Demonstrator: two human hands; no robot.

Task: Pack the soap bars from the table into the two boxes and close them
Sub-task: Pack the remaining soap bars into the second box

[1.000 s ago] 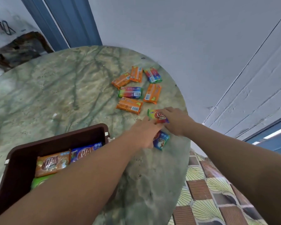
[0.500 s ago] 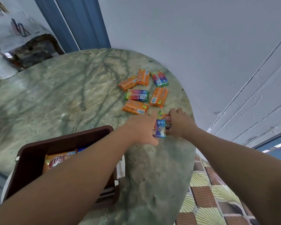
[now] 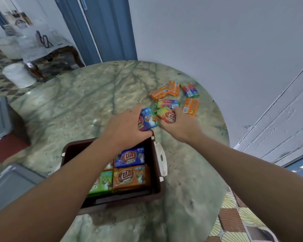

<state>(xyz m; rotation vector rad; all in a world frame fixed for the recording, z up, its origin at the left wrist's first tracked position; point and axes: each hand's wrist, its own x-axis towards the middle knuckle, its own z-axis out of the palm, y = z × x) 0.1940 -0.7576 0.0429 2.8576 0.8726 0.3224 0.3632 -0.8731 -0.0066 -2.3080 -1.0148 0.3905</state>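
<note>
Left hand (image 3: pixel 124 126) grips a blue soap bar (image 3: pixel 147 119) just past the far rim of the brown box (image 3: pixel 157 180). Right hand (image 3: pixel 178 126) grips a multicoloured soap bar (image 3: pixel 165 116) beside it. Five loose bars (image 3: pixel 191 107) lie farther right on the marble table (image 3: pixel 77 102). Box holds blue, orange and green bars.

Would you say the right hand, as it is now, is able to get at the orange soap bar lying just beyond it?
Probably not yet: the right hand already grips a multicoloured soap bar. The orange soap bar lies uncovered just beyond it.
</note>
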